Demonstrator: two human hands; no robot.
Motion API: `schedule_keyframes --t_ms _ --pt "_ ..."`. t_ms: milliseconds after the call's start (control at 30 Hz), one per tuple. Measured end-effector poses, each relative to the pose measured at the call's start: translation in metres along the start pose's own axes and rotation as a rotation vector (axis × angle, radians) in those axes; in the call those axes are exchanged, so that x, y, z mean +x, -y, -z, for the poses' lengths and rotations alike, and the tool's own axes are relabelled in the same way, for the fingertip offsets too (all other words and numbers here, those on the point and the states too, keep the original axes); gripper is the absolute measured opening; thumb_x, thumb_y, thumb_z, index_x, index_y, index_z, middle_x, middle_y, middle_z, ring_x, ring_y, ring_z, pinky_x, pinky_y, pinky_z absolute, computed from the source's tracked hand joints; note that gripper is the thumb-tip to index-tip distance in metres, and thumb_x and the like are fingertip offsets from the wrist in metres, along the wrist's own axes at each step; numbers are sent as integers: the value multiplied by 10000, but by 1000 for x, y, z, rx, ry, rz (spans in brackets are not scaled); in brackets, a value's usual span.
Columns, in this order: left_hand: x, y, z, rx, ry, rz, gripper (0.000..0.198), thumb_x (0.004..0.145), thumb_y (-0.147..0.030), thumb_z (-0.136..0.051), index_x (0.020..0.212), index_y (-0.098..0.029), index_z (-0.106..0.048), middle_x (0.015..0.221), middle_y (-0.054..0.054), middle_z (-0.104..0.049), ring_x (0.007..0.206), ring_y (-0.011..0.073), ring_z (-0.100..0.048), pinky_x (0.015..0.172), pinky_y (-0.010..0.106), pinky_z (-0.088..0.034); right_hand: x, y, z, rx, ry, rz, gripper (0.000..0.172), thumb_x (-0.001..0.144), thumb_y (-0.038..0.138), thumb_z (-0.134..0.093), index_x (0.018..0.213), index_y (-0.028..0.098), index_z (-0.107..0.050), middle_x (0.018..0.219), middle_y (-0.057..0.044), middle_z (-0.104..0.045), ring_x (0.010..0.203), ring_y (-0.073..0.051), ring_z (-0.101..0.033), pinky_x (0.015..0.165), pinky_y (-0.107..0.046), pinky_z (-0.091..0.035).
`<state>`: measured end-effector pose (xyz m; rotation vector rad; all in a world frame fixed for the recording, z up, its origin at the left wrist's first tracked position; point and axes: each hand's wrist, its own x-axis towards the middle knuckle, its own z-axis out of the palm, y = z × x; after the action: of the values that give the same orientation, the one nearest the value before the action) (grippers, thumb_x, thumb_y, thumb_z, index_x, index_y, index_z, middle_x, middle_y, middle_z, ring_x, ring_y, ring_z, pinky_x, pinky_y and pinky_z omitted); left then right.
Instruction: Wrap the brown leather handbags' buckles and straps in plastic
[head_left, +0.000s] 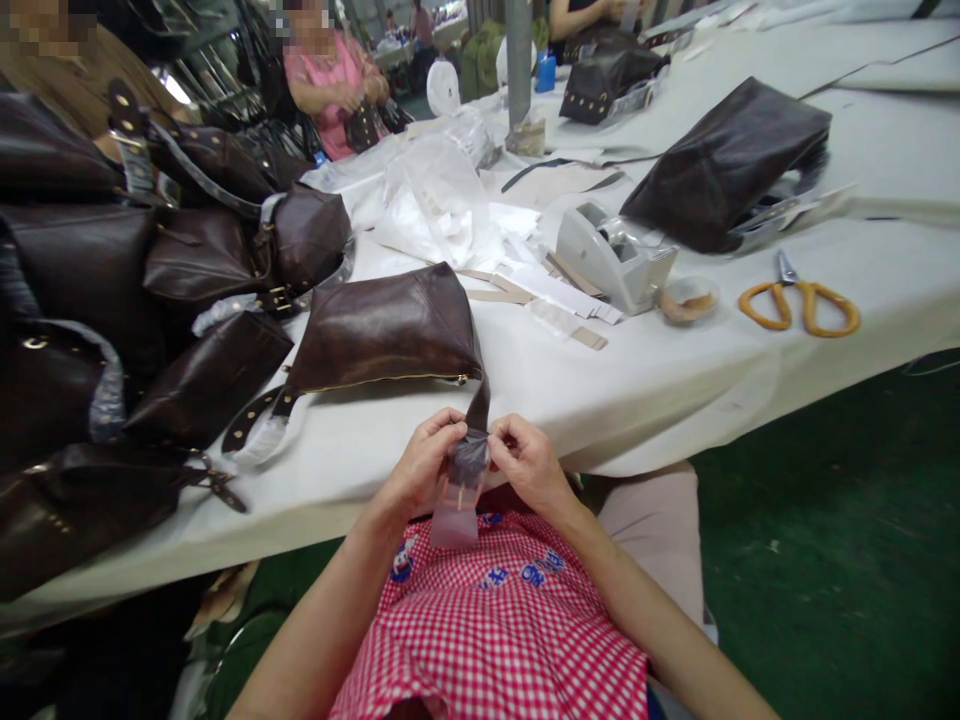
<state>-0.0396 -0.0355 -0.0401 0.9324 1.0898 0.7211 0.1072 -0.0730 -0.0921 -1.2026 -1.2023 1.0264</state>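
A dark brown leather bag [386, 325] lies at the table edge, its gold zipper toward me. From its right end a strap [478, 400] hangs down to my hands. A clear plastic sleeve [463, 480] covers the strap's lower end, which shows a pale buckle-like part. My left hand [429, 455] pinches the left side of this plastic at its upper edge. Opposite it, my right hand [526, 460] is closed with thumb and fingertips on the plastic's right side. A second strap with gold eyelets [259, 415], partly wrapped in plastic, lies at the bag's left end.
Brown bags [82, 270] are piled on the left. Beyond the bag are plastic wrapping [442, 190], paper strips [555, 290] and a tape dispenser [611, 255]. Orange-handled scissors [799, 300] lie right, below another bag [731, 165]. A metal post [518, 65] stands behind. Co-workers are across the table.
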Motion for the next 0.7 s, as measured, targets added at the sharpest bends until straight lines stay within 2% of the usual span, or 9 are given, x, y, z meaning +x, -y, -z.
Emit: schedule_keyframes --t_ms 133,233,333,467,700 --pt "1 -6 1 33 113 -29 235 727 -372 -714 787 -160 -634 690 6 -632 599 124 -589 620 249 -478 2 -1 7 33 -68 18 184 809 308 -579 663 223 -508 814 -32 -596 684 -157 -548 629 -279 -464" --pt "1 -9 -1 147 171 -182 144 741 -270 -672 820 -157 -712 833 62 -696 786 179 -640 769 296 -501 2 -4 14 129 -54 -60 221 809 364 -610 666 221 -521 799 -22 -611 697 -157 -551 660 -277 -471" --pt "-2 -5 -8 299 89 -378 148 751 -157 -620 837 -163 -740 899 73 -706 870 193 -640 825 293 -493 -1 -12 18 220 -7 -173 228 814 383 -640 696 217 -537 717 0 -599 639 -145 -536 611 -259 -454" --pt "-7 4 -16 281 29 -479 187 792 -119 -579 937 -163 -688 902 64 -702 841 183 -657 802 288 -510 -3 -24 19 313 -3 -245 209 819 384 -650 741 218 -549 658 17 -588 564 -131 -504 535 -239 -414" --pt "-4 16 -13 409 -29 -673 99 770 -72 -592 791 -157 -639 819 34 -650 787 159 -593 745 277 -469 -3 -26 11 292 -64 -252 193 722 350 -732 742 200 -613 624 42 -567 543 -103 -457 516 -213 -385"
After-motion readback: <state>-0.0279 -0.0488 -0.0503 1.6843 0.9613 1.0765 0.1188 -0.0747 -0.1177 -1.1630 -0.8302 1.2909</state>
